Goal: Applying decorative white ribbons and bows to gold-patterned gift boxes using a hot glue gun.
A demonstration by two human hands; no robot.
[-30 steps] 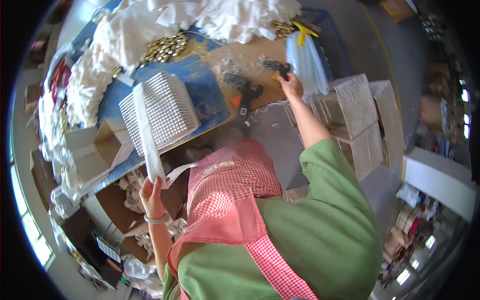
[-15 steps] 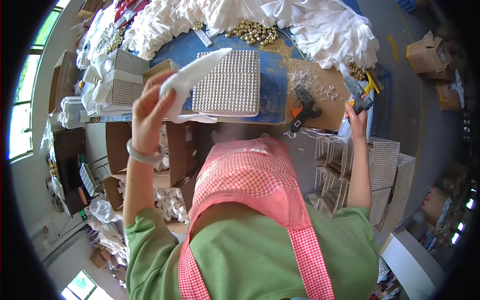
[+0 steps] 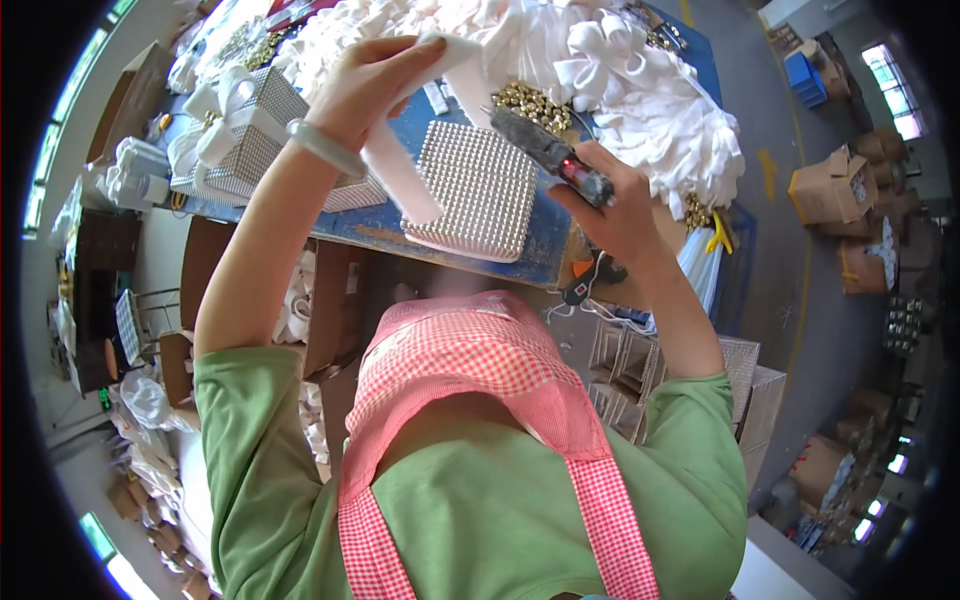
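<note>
My left hand [image 3: 375, 85] is closed on a white fabric ribbon [image 3: 402, 175], whose two ends hang down over the table. One end reaches the top of a white box studded with silvery beads [image 3: 475, 190]. In my right hand [image 3: 620, 205] is a dark, grimy glue gun [image 3: 540, 140], its tip pointing left toward the ribbon, apparently just short of it. The beaded box lies under both hands on the blue table [image 3: 548, 235]. A second glue gun [image 3: 580, 285], black and orange, lies partly hidden behind my right forearm.
White fabric bows [image 3: 650, 120] are heaped along the far side, beside a pile of gold bells or beads [image 3: 535, 105]. Left stands another beaded box [image 3: 245, 135] tied with a white bow. A yellow-handled tool [image 3: 720, 235] is at right. Beaded boxes [image 3: 745, 370] stand below the table.
My right hand has brought the glue gun from the table's right side to the middle, above the beaded box. My left hand has moved up and forward, with the ribbon now hanging down.
</note>
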